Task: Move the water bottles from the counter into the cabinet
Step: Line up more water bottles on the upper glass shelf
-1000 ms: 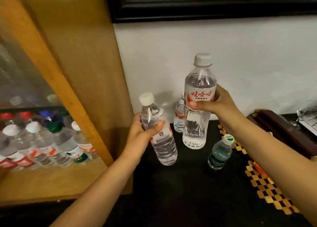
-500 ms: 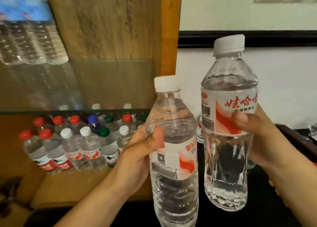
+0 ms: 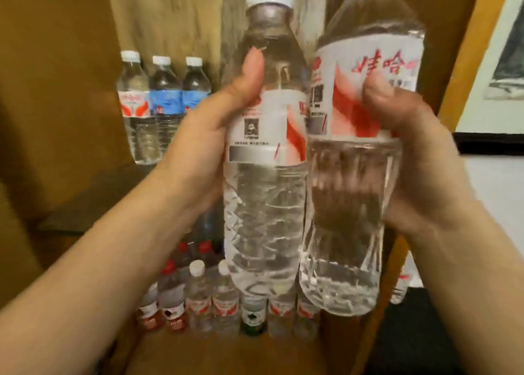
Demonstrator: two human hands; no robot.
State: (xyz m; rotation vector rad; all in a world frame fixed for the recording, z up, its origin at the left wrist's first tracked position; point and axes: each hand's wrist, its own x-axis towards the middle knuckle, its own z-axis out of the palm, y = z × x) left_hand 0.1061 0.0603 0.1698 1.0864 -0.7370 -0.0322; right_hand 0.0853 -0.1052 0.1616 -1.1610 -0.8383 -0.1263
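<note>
My left hand [image 3: 198, 142] grips a clear water bottle [image 3: 263, 204] with a white cap and a white-and-red label. Beside it, touching, my right hand [image 3: 416, 159] grips a larger water bottle [image 3: 351, 218] with a red-lettered label; its cap is cut off by the top edge. Both bottles stand upright, raised in front of the open wooden cabinet [image 3: 71, 91]. On the cabinet's upper shelf stand three bottles [image 3: 164, 105]. The lower shelf holds several small bottles [image 3: 215, 303] with red, white and green caps.
The cabinet's right wooden frame [image 3: 459, 71] runs up behind the larger bottle. A black-framed picture [image 3: 499, 136] hangs on the white wall to the right. The dark counter [image 3: 411, 340] shows at lower right, with one bottle [image 3: 399, 286] partly hidden behind the frame.
Both hands have lifted the two bottles off the counter and carried them left and up, now in front of the cabinet's shelves. The view has turned toward the cabinet.
</note>
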